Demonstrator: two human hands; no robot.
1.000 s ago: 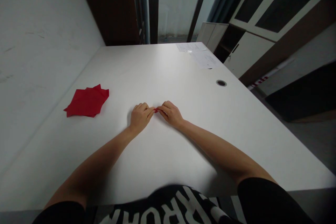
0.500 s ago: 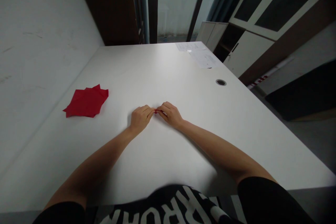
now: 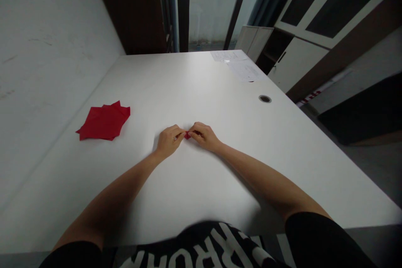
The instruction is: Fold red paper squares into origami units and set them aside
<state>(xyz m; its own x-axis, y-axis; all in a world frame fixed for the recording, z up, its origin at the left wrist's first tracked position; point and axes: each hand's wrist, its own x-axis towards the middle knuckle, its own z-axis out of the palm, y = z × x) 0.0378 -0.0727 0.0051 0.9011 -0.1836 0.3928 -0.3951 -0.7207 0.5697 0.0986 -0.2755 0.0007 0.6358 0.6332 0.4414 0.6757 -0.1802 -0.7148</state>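
Observation:
A small piece of folded red paper point(image 3: 187, 135) is pinched between my two hands over the middle of the white table. My left hand point(image 3: 170, 138) grips its left side with thumb and fingers closed. On the other side, my right hand point(image 3: 203, 135) holds the paper between thumb and fingertips. Most of the paper is covered by the fingers, so its full shape cannot be made out. Off to the left lies a loose stack of red paper sheets point(image 3: 104, 122), with corners pointing in different directions.
The white table point(image 3: 201, 188) meets a wall point(image 3: 53, 46) on its left. White printed sheets point(image 3: 243, 70) lie at the far right corner. A round cable hole point(image 3: 265, 99) sits near the right edge. White cabinets point(image 3: 297, 63) stand beyond.
The fingers of both hands have shifted slightly on the red paper, and a little more of it shows between them. The stack has stayed where it was.

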